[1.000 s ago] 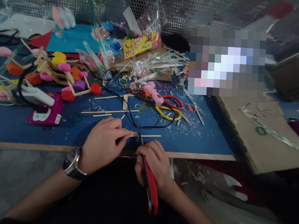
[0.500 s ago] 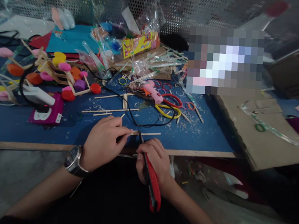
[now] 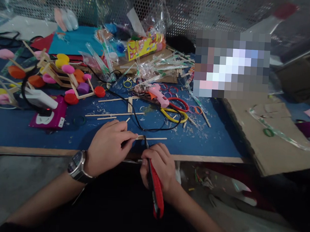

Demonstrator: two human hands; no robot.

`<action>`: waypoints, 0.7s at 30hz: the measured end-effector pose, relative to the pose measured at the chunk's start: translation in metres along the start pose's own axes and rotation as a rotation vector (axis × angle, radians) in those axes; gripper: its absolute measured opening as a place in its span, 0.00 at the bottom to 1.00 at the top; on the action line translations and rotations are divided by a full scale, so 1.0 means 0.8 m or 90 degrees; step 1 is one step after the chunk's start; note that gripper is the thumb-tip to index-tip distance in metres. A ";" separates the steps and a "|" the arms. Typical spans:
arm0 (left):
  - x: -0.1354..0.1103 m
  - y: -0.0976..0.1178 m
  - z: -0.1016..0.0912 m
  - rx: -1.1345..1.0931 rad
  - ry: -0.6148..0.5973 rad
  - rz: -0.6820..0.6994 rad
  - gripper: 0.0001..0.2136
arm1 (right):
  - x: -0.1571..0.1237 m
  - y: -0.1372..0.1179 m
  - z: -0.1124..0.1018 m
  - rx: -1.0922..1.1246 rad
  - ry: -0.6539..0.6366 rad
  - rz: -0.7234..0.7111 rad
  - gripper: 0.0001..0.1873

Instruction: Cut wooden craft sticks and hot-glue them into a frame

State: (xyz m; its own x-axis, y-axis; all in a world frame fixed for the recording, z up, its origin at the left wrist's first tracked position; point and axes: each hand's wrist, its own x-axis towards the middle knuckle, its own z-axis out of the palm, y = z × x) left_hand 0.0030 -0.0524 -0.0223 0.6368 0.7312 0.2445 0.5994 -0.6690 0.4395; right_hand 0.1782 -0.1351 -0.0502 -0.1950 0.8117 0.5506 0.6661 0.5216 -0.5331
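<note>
Thin wooden stick [image 3: 157, 139] runs left to right, pinched at its left by the left hand [image 3: 109, 144], while red-handled pliers [image 3: 157, 191], gripped by the right hand [image 3: 161, 163], cross it.

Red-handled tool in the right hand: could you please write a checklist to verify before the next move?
1. Left hand pinches wooden stick: ok.
2. Right hand grips red-handled tool: ok.
3. Tool's tip at the stick: ok.
4. Left fingertips apart from tool's tip: ok, small gap visible.
5. Black cable apart from tool: ok, lies beyond the stick.
6. Jaws fully closed: cannot tell, too small.
</note>
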 end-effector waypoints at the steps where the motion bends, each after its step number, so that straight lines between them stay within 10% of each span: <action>1: 0.000 0.000 0.000 0.000 0.001 0.000 0.11 | 0.000 0.000 0.000 0.002 -0.003 0.000 0.10; 21: 0.000 0.001 0.000 -0.003 0.019 0.011 0.11 | 0.001 0.002 -0.003 0.034 0.023 0.020 0.11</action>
State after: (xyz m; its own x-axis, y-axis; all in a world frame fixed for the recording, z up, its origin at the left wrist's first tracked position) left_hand 0.0035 -0.0530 -0.0220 0.6321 0.7234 0.2777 0.5865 -0.6809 0.4387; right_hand 0.1809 -0.1340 -0.0490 -0.1473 0.8187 0.5551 0.6326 0.5094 -0.5834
